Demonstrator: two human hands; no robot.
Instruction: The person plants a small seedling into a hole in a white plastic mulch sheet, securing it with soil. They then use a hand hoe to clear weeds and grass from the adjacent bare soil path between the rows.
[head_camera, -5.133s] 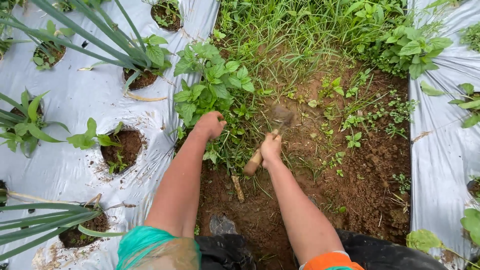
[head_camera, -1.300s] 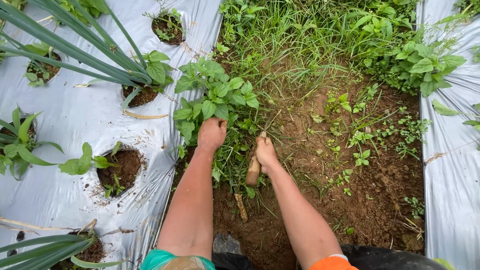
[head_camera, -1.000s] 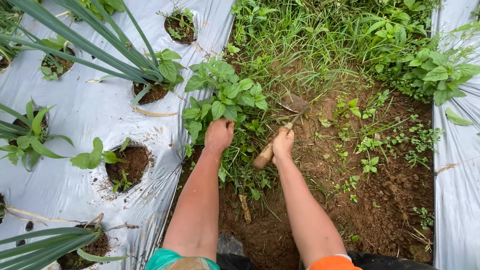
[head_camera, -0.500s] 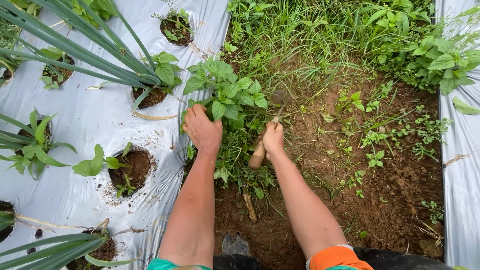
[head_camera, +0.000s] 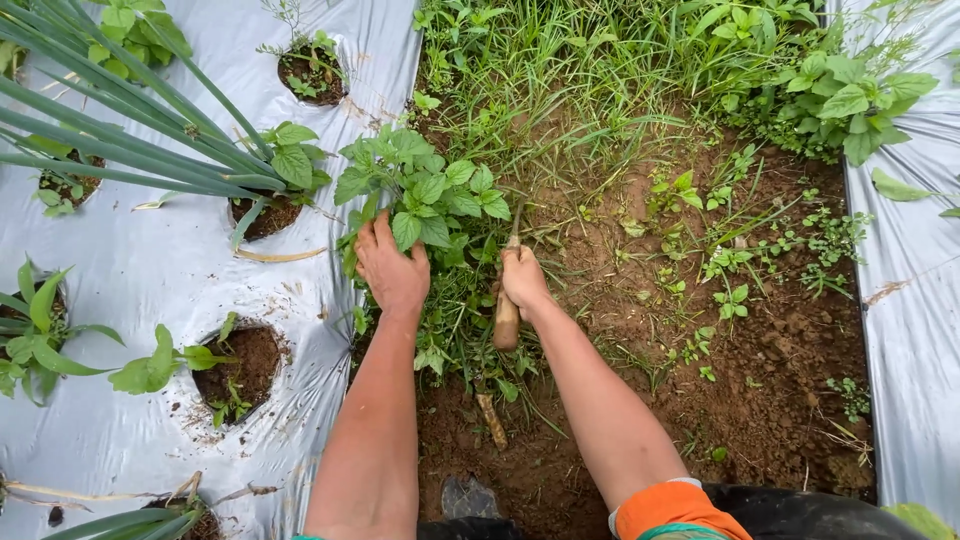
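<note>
Left hand (head_camera: 392, 272) closed around a broad-leaved weed clump (head_camera: 425, 185); right hand (head_camera: 522, 280), at its 3 o'clock, fisted on a wooden-handled weeding tool (head_camera: 507, 318) over bare soil (head_camera: 770, 370).

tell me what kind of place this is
Most likely a vegetable plot: silver plastic mulch with planting holes, a bare soil furrow, and weeds gripped by the left hand while the right hand holds a wooden-handled tool.

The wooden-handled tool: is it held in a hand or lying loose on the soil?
Held. The right hand is closed around the wooden-handled tool; its handle end sticks out below the fist, and the working end is hidden among grass.
</note>
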